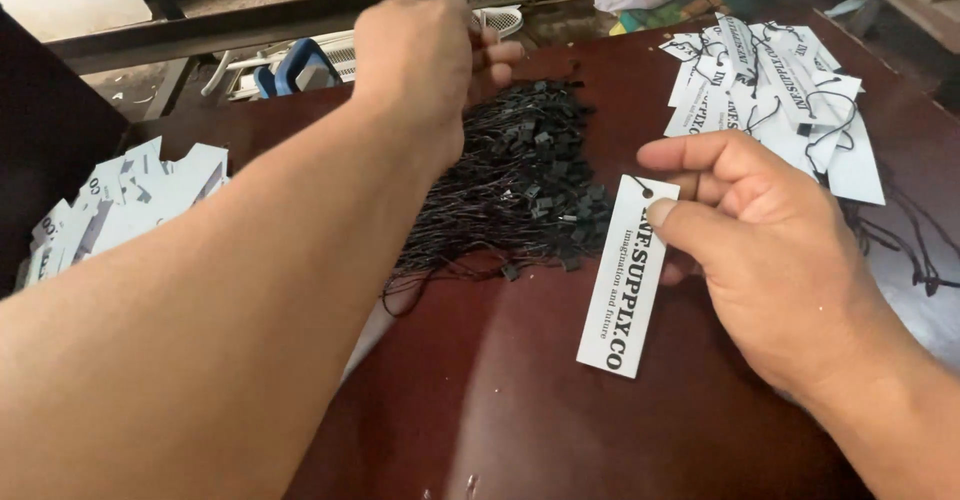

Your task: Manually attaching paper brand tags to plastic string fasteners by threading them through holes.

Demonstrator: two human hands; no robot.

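On a dark red table (520, 390), the right hand (770, 250) pinches a long white paper tag (628, 275) by its top. The left hand (425, 65) pinches into the pile of black strings (520, 185), looks like picking one. It must go through the tag's small hole.

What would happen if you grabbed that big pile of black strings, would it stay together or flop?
The pile of black strings would probably flop and dangle, since the strands look thin and loose. Some would likely tangle and come up in a clump, as they lie crisscrossed. It looks light: the left hand lifts strands with just its fingertips.
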